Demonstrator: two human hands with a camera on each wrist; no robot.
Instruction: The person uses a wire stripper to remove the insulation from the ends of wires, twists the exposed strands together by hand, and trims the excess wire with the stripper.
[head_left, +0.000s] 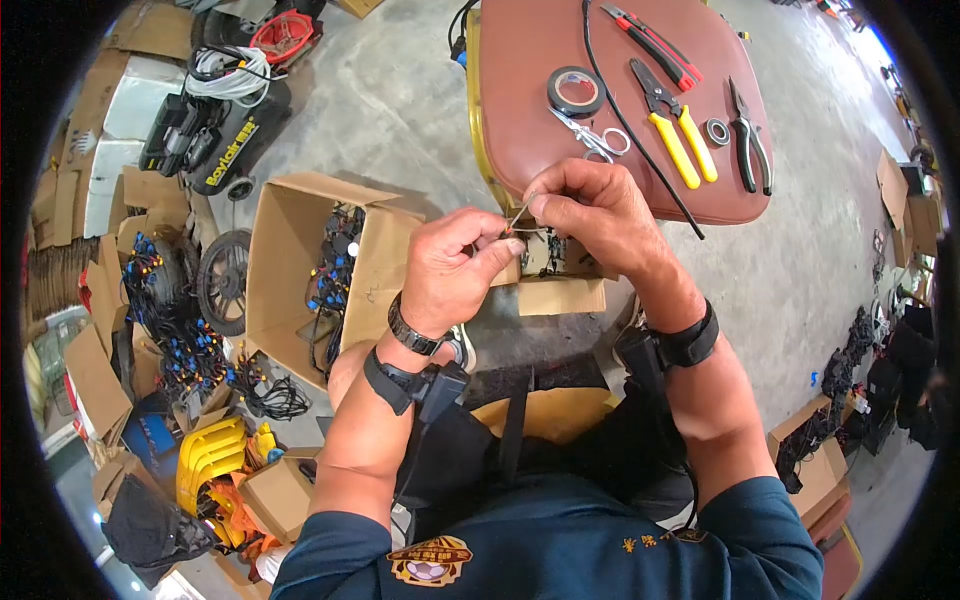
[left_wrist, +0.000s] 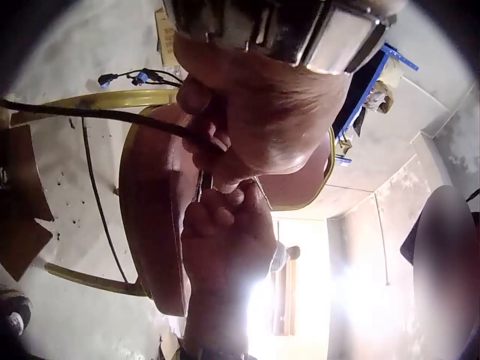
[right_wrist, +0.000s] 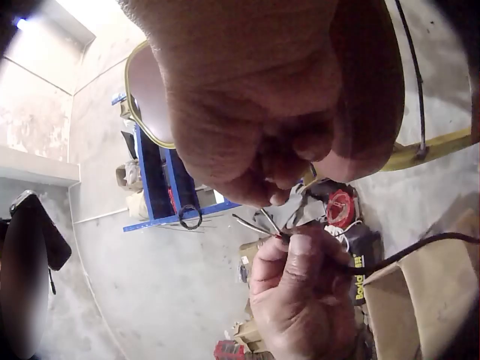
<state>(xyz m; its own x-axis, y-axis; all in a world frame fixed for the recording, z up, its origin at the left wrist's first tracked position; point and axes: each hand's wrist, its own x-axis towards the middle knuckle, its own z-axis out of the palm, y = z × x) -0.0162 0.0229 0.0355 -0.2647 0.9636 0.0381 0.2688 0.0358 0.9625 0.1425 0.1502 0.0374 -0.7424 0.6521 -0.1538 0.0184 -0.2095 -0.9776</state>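
Note:
The left hand (head_left: 450, 270) pinches the end of a black cable (right_wrist: 405, 247) between thumb and fingers; in the right wrist view thin bare-looking wires (right_wrist: 255, 225) fan out from that end, with a spot of red at their base. Close beside it, the right hand (head_left: 600, 215) pinches a thin wire (head_left: 520, 212) between thumb and forefinger. Both hands are almost touching, in front of the near edge of the red-brown padded seat (head_left: 520, 100). In the left wrist view the cable (left_wrist: 112, 114) runs into the left hand (left_wrist: 262, 112).
On the seat lie black tape (head_left: 577, 92), scissors (head_left: 600, 140), yellow-handled strippers (head_left: 680, 140), red-black cutters (head_left: 660, 50), pliers (head_left: 748, 140), a small ring (head_left: 716, 131) and a black cable (head_left: 640, 145). Below the hands is an open carton (head_left: 560, 296); a larger one (head_left: 280, 270) stands left.

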